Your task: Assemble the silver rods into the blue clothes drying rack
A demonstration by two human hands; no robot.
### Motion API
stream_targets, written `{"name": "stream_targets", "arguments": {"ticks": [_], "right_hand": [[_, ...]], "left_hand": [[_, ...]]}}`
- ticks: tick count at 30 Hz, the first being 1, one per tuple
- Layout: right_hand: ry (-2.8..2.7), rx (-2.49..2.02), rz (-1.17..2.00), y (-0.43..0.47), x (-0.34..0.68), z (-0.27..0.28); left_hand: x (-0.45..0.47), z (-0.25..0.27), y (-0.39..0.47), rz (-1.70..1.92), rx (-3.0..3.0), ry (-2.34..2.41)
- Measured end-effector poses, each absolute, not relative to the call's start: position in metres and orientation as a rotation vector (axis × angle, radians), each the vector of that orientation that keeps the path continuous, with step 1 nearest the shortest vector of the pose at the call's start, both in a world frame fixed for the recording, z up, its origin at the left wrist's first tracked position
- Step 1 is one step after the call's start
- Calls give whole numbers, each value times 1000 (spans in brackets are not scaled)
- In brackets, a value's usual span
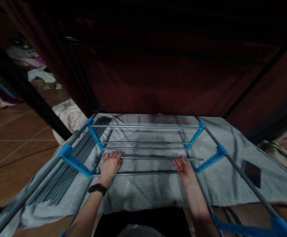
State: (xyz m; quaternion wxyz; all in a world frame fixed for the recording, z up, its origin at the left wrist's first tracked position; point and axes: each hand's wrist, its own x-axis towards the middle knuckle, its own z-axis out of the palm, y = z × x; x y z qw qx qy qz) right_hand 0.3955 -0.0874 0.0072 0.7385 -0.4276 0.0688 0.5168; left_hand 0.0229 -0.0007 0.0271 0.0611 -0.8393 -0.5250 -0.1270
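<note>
A loose grey metal rod (145,158) lies crosswise low inside a rack frame of grey tubes and blue plastic brackets. Near its left end, my left hand (110,164) is closed over it from above, with a black band on that wrist. Toward the other end, my right hand (183,167) holds the rod with the palm partly turned up and the fingers curled round it. A blue bracket (77,162) joins the tubes on the left, and another blue bracket (211,160) does so on the right. Several crossbars (145,126) span the frame beyond my hands.
A bundle of several grey rods (66,168) lies to the left on a pale cloth (143,194). On the cloth's right side rests a dark phone-like object (251,173). Dark red panels (153,79) rise behind the cloth. Tiled floor (17,128) extends at left.
</note>
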Motion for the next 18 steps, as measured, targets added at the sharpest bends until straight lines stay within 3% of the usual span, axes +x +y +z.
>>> {"name": "stream_targets", "arguments": {"ticks": [7, 14, 18], "right_hand": [[138, -847, 1205, -75, 353, 22], [-30, -751, 1388, -71, 318, 19], [19, -773, 1340, -68, 328, 17]], "left_hand": [[57, 8, -11, -622, -2735, -1168], [92, 21, -7, -674, -2800, -992], [82, 31, 4, -671, -2753, -1033]]}}
